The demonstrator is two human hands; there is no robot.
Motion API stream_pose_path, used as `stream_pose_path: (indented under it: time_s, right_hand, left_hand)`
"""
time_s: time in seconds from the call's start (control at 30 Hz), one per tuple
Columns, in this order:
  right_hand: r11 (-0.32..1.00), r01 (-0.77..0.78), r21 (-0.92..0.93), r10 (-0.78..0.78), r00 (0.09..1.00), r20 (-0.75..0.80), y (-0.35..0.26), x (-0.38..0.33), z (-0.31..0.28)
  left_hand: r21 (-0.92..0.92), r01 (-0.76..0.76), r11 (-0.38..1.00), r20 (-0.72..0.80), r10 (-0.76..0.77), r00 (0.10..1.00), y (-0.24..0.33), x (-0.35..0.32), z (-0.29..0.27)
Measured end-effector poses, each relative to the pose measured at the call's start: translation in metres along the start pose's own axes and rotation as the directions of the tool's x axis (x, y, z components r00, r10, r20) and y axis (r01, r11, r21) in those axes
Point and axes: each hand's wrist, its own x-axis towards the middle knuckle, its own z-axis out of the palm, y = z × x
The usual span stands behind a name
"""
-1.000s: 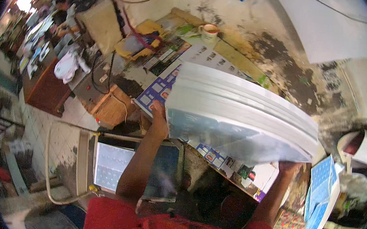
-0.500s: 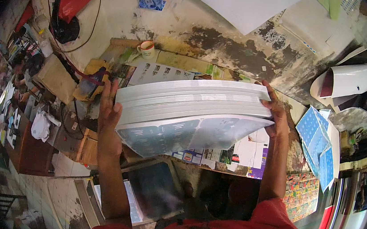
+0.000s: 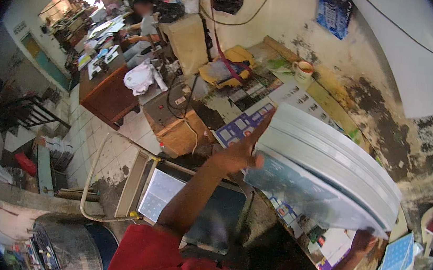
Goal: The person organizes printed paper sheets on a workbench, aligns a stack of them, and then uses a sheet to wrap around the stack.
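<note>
I hold a thick stack of large printed sheets (image 3: pixel 329 168) up off the worktable, tilted, with its white edges fanned. My left hand (image 3: pixel 238 156) grips the stack's left edge, thumb on the pale blue top sheet. My right hand (image 3: pixel 363 241) holds the stack's lower right corner from beneath. Under the stack, printed sheets (image 3: pixel 244 124) with small coloured panels lie on the worktable.
A cup (image 3: pixel 303 70) stands on the stained worktable (image 3: pixel 387 121) by the wall. A machine with a pale glass bed (image 3: pixel 167 203) sits below my arms. To the left are a wooden cabinet (image 3: pixel 175 125), a wooden desk (image 3: pixel 107 97) and a seated person (image 3: pixel 147 19) further back.
The stack has swung from nearly level to tilted down toward the right. The view has turned left, bringing the room and the seated person into sight.
</note>
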Motion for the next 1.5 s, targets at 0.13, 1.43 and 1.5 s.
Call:
stream_pose_path:
  time_s: [0.13,1.43,1.5]
  right_hand:
    - [0.999,0.037,-0.001,-0.036,0.968,0.249,0.06,-0.001,-0.027]
    - [0.683,0.523,-0.51,0.277,0.461,0.843,0.102,0.239,0.509]
    - [0.741,0.492,-0.457,0.093,0.598,0.796,0.01,0.265,0.499]
  left_hand:
    - [-0.097,0.133,0.986,-0.157,-0.147,0.976,-0.027,-0.029,0.024]
    - [-0.754,0.086,0.651,-0.61,-0.743,0.275,-0.182,-0.091,0.045]
    - [-0.817,0.169,0.551,-0.499,-0.823,0.27,-0.191,-0.077,0.046]
